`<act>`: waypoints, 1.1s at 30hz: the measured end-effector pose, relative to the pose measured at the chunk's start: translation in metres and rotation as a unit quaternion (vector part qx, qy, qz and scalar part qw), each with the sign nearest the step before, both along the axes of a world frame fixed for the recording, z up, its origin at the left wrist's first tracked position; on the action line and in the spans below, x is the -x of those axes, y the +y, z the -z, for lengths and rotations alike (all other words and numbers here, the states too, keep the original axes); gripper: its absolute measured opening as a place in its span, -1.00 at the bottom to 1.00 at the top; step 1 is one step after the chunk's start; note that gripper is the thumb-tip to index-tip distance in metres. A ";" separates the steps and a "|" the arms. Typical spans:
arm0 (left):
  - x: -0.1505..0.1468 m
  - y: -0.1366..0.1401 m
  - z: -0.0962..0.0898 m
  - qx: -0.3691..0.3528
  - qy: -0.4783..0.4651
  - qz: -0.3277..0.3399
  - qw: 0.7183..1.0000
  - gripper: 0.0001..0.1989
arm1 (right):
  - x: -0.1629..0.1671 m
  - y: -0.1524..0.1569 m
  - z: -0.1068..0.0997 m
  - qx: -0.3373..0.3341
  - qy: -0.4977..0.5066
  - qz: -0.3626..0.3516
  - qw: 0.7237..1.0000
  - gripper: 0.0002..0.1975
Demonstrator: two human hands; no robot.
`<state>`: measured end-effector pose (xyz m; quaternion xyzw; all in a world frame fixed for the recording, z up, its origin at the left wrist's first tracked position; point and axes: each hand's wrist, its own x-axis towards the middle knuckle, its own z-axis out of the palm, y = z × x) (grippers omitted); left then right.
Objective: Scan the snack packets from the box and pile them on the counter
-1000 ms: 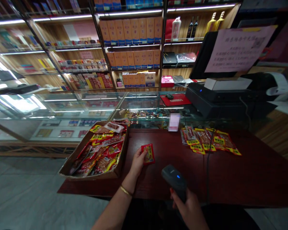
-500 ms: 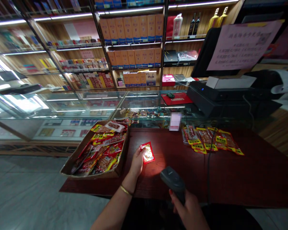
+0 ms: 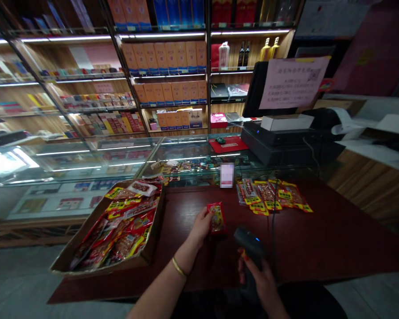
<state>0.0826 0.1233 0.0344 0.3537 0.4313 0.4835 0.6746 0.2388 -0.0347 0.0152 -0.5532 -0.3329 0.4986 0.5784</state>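
Note:
Between the thumb and fingers of my left hand [image 3: 202, 222] is a small red snack packet [image 3: 217, 218], gripped by its left edge above the dark red table [image 3: 186, 248]. My right hand [image 3: 260, 277] is wrapped round the handle of a dark barcode scanner [image 3: 251, 243], whose small blue light is lit. The scanner's head is a little right of the packet and nearer to me, apart from it. Left of my left hand stands a cardboard box [image 3: 154, 241] filled with red and yellow snack packets [image 3: 124, 243].
More snack packets [image 3: 269, 195] lie at the table's back right, crossed by a cable [image 3: 273, 226]. A glass display counter [image 3: 182, 148] runs behind the table. A monitor [image 3: 256, 91] with a pink paper sign [image 3: 294, 84] stands back right; shelves of boxes [image 3: 168, 57] line the wall.
The scanner's bright light on the packet has gone out, and a blue light shows on the scanner. My left hand has moved the packet slightly right. The camera view has shifted.

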 end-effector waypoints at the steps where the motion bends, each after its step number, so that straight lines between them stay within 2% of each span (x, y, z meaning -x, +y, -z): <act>1: -0.020 0.010 -0.003 -0.003 0.005 0.017 1.000 -0.63 | -0.002 0.000 0.001 -0.001 0.016 0.010 1.000 -0.31; 6: -0.124 0.067 -0.033 -0.001 0.047 0.085 0.995 -0.78 | 0.000 -0.004 0.000 -0.016 0.068 0.039 0.997 -0.41; 8: -0.153 0.082 -0.049 -0.008 0.065 0.113 0.991 -0.80 | 0.001 -0.005 -0.001 -0.020 0.076 0.044 0.996 -0.43; 10: -0.168 0.090 -0.063 -0.020 0.085 0.133 0.987 -0.80 | 0.000 -0.005 -0.001 -0.021 0.079 0.044 0.996 -0.45; 12: -0.165 0.087 -0.074 -0.038 0.107 0.134 0.984 -0.76 | -0.004 -0.005 0.000 -0.016 0.083 0.037 0.996 -0.43; 14: -0.142 0.076 -0.081 -0.064 0.127 0.114 0.983 -0.65 | -0.007 -0.005 0.002 -0.007 0.089 0.028 0.996 -0.41; 16: -0.099 0.056 -0.086 -0.099 0.140 0.083 0.982 -0.55 | -0.010 -0.005 0.004 0.006 0.095 0.022 0.995 -0.41; 18: -0.040 0.030 -0.093 -0.162 0.175 0.037 0.970 -0.54 | -0.011 -0.004 0.006 0.018 0.100 0.013 0.995 -0.44; 20: 0.031 0.004 -0.102 -0.283 0.288 -0.052 0.913 -0.57 | -0.011 -0.004 0.007 0.026 0.104 0.007 0.994 -0.45; 22: 0.103 -0.017 -0.111 -0.315 0.424 -0.152 0.836 -0.61 | -0.011 -0.003 0.006 0.035 0.103 0.003 0.994 -0.44; 24: 0.168 -0.031 -0.116 -0.271 0.596 -0.215 0.725 -0.59 | -0.011 -0.002 0.006 0.043 0.098 0.002 0.994 -0.44; 25: 0.194 -0.035 -0.117 -0.226 0.672 -0.214 0.672 -0.57 | -0.011 -0.002 0.006 0.048 0.096 -0.001 0.994 -0.43; 27: 0.231 -0.037 -0.115 -0.141 0.774 -0.180 0.591 -0.56 | -0.011 -0.001 0.007 0.060 0.097 -0.004 0.993 -0.41; 28: 0.241 -0.036 -0.113 -0.117 0.802 -0.155 0.564 -0.55 | -0.012 0.000 0.007 0.065 0.100 -0.004 0.993 -0.40; 30: 0.250 -0.031 -0.107 -0.108 0.832 -0.112 0.533 -0.56 | -0.013 0.000 0.008 0.073 0.106 -0.007 0.992 -0.38; 33: 0.247 -0.022 -0.102 -0.127 0.845 -0.082 0.513 -0.60 | -0.014 0.000 0.009 0.071 0.097 -0.005 0.993 -0.37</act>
